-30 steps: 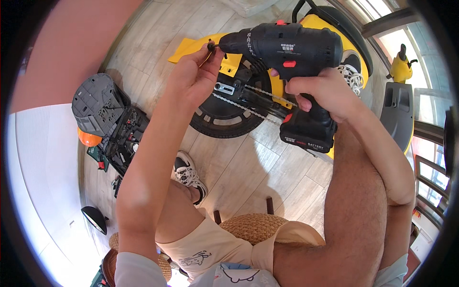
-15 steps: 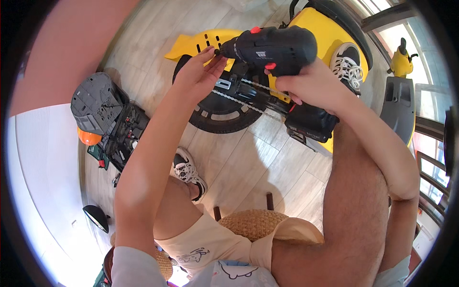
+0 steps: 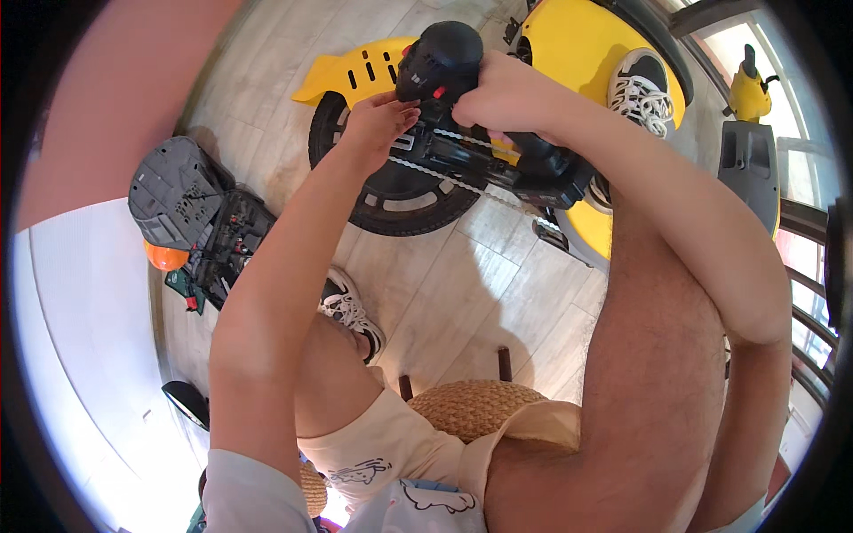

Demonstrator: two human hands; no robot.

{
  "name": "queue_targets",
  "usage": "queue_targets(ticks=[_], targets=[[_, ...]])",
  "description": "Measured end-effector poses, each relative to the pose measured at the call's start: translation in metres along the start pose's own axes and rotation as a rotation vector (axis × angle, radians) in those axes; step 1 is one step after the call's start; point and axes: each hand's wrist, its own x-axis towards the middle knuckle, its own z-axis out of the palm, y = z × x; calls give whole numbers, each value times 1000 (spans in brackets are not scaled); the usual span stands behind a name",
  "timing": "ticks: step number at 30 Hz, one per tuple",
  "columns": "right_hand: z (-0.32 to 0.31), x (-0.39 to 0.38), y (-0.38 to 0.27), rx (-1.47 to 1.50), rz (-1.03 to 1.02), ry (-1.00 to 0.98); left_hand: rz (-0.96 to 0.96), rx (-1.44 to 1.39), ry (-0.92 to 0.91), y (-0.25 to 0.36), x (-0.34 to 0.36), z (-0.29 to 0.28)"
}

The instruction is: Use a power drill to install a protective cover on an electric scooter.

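Note:
Gripped in my right hand point(image 3: 506, 98) is a black cordless drill point(image 3: 440, 58) with red switches, turned so its rounded back faces me. My left hand point(image 3: 380, 124) has its fingers curled at the drill's front end, below the body; what they hold is hidden. Behind both hands lies a yellow vehicle, with a slotted yellow fender point(image 3: 342, 75), a black wheel point(image 3: 395, 213), a silver chain point(image 3: 413, 171) and a yellow body panel point(image 3: 569, 44). The drill's battery base point(image 3: 555, 182) hangs over the chain area.
An open dark tool case point(image 3: 178, 191) and orange helmet point(image 3: 167, 256) lie at left. My right sneaker point(image 3: 640, 89) rests on the yellow panel. Beneath me is a woven stool point(image 3: 471, 409). A yellow-handled item point(image 3: 746, 93) and window frames point(image 3: 813, 266) are at right.
The drill has swung from side-on to pointing away from me and moved up and left, with my right hand gripping it. My left hand has shifted slightly down and left.

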Motion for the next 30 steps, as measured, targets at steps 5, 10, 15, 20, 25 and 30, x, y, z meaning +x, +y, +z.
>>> queue_targets(ticks=[5,10,15,20,25,30], targets=[[6,10,-9,-19,-6,-18,-7,121,53,1,-6,-1],[5,18,-9,-20,-11,-33,-55,217,71,7,-11,-6],[2,20,-21,-94,-27,-42,8,811,169,6,-7,-13],[4,42,-52,-411,-177,-111,191,1215,209,-9,6,-37],[1,57,-88,-710,3,-286,563,1286,223,-26,5,-47],[-13,26,-85,-733,-46,-272,405,1029,279,-23,-6,-38]])
